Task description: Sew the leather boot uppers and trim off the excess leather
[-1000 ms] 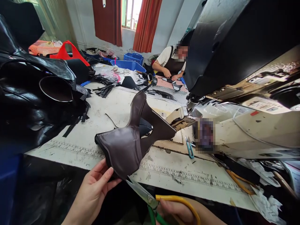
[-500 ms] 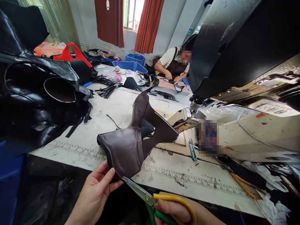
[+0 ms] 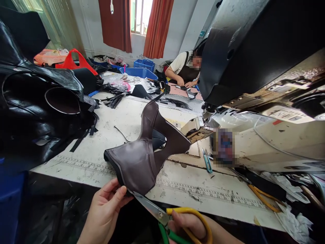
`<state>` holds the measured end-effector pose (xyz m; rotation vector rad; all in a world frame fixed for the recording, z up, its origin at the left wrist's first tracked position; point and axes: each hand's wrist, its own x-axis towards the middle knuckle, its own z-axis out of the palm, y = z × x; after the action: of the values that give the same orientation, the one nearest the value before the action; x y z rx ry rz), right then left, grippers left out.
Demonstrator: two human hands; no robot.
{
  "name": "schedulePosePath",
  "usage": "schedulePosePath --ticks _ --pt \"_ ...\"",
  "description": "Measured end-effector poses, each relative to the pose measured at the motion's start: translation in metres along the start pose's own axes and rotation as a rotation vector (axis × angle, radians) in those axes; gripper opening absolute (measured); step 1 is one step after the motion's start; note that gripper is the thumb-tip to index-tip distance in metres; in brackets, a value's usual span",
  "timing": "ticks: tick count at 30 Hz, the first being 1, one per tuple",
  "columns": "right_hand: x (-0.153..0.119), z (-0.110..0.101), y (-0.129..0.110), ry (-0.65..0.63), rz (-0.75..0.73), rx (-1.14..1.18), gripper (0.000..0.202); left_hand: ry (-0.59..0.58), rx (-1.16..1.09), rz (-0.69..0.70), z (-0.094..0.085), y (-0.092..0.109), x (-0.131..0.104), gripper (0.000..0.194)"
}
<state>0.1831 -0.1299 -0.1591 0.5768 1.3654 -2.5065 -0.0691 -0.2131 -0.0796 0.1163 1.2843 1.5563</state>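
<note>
A dark brown leather piece (image 3: 134,162) with an opening in its middle lies on the white work table (image 3: 99,118), its near edge by the table's front. My left hand (image 3: 106,203) pinches its lower left edge, where black lining shows, between thumb and fingers. In my right hand (image 3: 186,225) are scissors (image 3: 152,208) with yellow and green handles. Their blades point up and left and meet the leather's bottom edge just right of my left fingertips. Part of my right hand is cut off by the frame's bottom.
A sewing machine (image 3: 274,142) fills the right side, its narrow arm (image 3: 196,130) beside the leather. Teal snips (image 3: 207,161) lie near it. Glossy black pieces (image 3: 38,101) are heaped at left. Across the table a person (image 3: 184,69) handles small pieces. Yellow-handled scissors (image 3: 265,200) lie at right.
The view has shifted slightly. The scissor blades now lie closer to my left fingertips along the leather's bottom edge. Both hands keep their holds.
</note>
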Motion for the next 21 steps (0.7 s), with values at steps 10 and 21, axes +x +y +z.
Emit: schedulePosePath --ticks 10,21 --pt "-0.010 0.020 -0.022 0.107 -0.070 0.044 0.073 0.069 0.020 0.043 -0.003 -0.005 0.004 0.037" --pt "0.005 -0.003 0.000 -0.103 -0.128 0.149 0.087 0.102 0.008 0.038 0.004 -0.004 -0.001 0.043"
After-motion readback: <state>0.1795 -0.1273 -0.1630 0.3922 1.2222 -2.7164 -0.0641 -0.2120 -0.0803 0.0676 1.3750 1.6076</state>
